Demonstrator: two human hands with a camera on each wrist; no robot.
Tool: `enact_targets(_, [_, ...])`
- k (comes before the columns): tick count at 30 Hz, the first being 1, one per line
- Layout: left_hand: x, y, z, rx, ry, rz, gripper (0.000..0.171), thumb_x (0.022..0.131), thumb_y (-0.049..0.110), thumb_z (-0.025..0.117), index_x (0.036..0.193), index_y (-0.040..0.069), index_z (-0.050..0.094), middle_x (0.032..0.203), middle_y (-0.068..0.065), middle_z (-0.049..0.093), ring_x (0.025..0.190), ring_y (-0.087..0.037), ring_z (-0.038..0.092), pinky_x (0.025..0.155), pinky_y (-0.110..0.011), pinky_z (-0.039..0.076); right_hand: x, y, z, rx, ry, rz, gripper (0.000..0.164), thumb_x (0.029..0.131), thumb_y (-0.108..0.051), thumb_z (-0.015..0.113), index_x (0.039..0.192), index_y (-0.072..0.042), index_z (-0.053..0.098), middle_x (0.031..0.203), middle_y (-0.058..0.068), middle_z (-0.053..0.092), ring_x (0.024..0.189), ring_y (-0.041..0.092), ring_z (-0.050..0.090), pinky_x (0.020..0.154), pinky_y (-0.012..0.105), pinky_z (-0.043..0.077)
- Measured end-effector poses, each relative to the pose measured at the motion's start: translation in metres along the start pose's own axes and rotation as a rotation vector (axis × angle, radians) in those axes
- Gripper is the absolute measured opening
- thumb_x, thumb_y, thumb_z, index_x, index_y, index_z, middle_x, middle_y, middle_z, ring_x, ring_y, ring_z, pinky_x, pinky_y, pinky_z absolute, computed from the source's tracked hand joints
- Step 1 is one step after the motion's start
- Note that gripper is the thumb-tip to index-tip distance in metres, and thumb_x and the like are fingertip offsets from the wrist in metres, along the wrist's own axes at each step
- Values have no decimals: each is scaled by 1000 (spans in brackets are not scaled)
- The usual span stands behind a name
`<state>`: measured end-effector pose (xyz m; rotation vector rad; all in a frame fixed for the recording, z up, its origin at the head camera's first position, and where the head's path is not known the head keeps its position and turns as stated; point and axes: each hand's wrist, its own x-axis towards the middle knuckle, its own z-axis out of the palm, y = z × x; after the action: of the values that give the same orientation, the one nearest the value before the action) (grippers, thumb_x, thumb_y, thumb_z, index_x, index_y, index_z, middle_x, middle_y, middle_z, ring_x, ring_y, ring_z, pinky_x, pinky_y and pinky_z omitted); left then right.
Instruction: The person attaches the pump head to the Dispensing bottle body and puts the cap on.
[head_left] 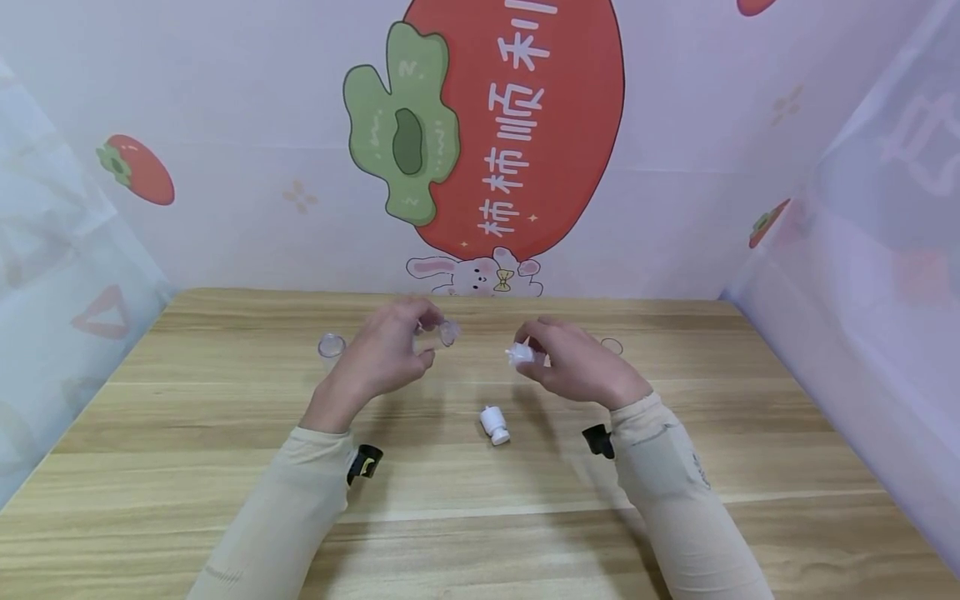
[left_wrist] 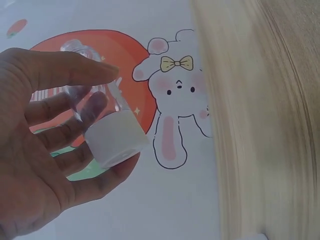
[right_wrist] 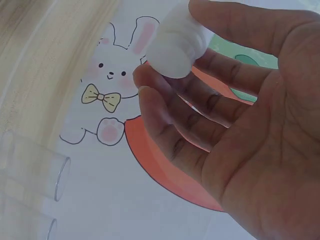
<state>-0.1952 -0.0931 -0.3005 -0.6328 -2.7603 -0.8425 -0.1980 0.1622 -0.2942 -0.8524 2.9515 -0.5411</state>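
Tbl [head_left: 450, 525] below; L hand [head_left: 384, 348], R hand [head_left: 573, 358] curled.

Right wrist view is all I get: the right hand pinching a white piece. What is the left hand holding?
Observer: The left hand holds a clear bottle with a white end.
Operator: Does anything white lie loose?
Observer: Yes, a white part lies on the table, lower in the head view than the left hand.
Operator: And out to the left?
Observer: A clear tube is beside the left hand, on its outer side.
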Motion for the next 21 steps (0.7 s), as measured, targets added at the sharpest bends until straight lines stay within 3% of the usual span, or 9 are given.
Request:
enact_targets(11, [-1, 8, 1, 8, -95, -13, 31, 77, 9, 71, 108, 11, 64, 101, -6, 63, 95, -23, 58, 81, -39, 48, -2, -1, -3, 49, 60, -29, 28, 85, -18, 69, 110, -10, 60, 96, 0, 53, 82, 14, 55, 68, 27, 50])
enact_targets(21, [-2, 11, 4, 24, -128, -4, 31, 77, 9, 71, 107, 13, 65, 97, -4, 62, 90, -22, 58, 76, -37, 49, 0, -1, -4, 108, 116, -58, 30, 83, -13, 71, 111, -9, 60, 97, -1, 50, 83, 12, 55, 72, 29, 53])
